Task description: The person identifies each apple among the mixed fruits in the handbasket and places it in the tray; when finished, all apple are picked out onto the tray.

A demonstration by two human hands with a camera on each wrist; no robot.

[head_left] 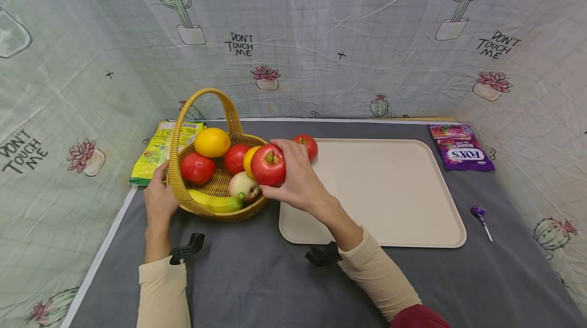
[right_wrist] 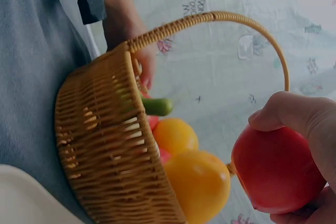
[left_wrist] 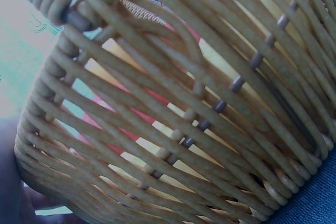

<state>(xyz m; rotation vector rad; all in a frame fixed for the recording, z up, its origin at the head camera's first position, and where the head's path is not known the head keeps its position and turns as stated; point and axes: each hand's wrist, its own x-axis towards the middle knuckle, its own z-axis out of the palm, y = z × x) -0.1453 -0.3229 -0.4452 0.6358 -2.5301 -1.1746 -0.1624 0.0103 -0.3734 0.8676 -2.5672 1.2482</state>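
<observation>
With 12 o'clock pointing away from the person, the right forearm (head_left: pixel 376 272) enters from 4 to 5 o'clock, back of the hand upward. The right hand (head_left: pixel 298 175) grasps a red apple (head_left: pixel 268 165), thumb on the near side and fingers on the far side. I see the apple held at the 3 o'clock side of the wicker basket (head_left: pixel 236 214). The left forearm (head_left: pixel 162 292) runs up from 6 o'clock; the left hand (head_left: pixel 160 198) touches the basket at 9 o'clock. Whether its fingers are curled cannot be told: the basket and its handle (head_left: pixel 231 106) obscure them. The left-wrist view shows mostly weave, with that hand cut off. The held apple partly covers an orange fruit (head_left: pixel 249 161); the right hand partly covers another apple (head_left: pixel 308 146) near the tray's (head_left: pixel 390 190) 10 o'clock corner. The right-wrist view crops the right hand.
</observation>
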